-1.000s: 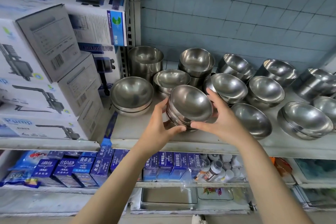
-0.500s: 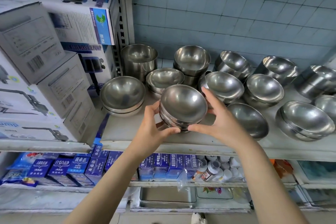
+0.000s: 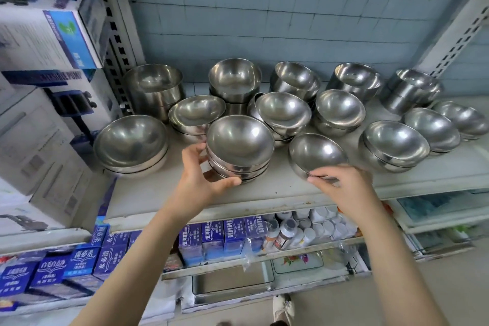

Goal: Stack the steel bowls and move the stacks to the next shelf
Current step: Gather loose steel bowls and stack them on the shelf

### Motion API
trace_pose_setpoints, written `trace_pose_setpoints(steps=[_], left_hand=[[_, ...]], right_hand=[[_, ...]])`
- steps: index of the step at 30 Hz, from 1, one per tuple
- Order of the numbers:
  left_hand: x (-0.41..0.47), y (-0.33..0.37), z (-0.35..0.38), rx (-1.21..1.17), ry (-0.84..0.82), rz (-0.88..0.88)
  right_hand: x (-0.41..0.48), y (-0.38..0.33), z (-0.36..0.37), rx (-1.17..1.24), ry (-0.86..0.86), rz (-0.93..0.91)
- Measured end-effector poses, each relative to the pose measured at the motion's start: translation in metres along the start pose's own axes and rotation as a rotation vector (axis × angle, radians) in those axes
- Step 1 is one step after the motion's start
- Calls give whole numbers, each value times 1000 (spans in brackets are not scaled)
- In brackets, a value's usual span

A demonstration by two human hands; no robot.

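L hand [image 3: 201, 182] is gripping a stack of steel bowls [image 3: 239, 145] in the mid of the frame. Its fingers are curling round the stack's left side & the thumb is pressing the front near the btm. The stack looks to be sitting on the grey shelf [image 3: 148, 198], tipping a bit toward the camera. R hand [image 3: 344, 188] is pinching the near rim of a lone bowl [image 3: 315, 153] just right of the stack, w/ thumb & first finger bent close on it. That bowl is tipping too, apart from the stack. More bowl stacks [image 3: 394, 145] are filling the shelf behind & at right. White boxes [image 3: 39, 140] are piling up at left. Blue packs [image 3: 211, 235] are lining the shelf below.
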State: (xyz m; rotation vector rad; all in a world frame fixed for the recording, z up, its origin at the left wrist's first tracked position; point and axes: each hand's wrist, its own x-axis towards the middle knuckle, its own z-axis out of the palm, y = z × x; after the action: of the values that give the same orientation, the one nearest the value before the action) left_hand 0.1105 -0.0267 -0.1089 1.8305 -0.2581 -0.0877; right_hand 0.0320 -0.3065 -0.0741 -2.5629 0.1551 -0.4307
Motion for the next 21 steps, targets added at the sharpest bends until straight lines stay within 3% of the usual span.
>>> trace_pose_setpoints(steps=[9,15,21], left_hand=[[-1,0,-2,-41,-24,10],[-3,1,-3,-94,-33,-21],[-2,-2,-3,-93,-22,1]], right_hand=[[-14,-8,-27,473,203,131],[-1,-51,-33,456,275,-95],[32,-87,2,338,164,-418]])
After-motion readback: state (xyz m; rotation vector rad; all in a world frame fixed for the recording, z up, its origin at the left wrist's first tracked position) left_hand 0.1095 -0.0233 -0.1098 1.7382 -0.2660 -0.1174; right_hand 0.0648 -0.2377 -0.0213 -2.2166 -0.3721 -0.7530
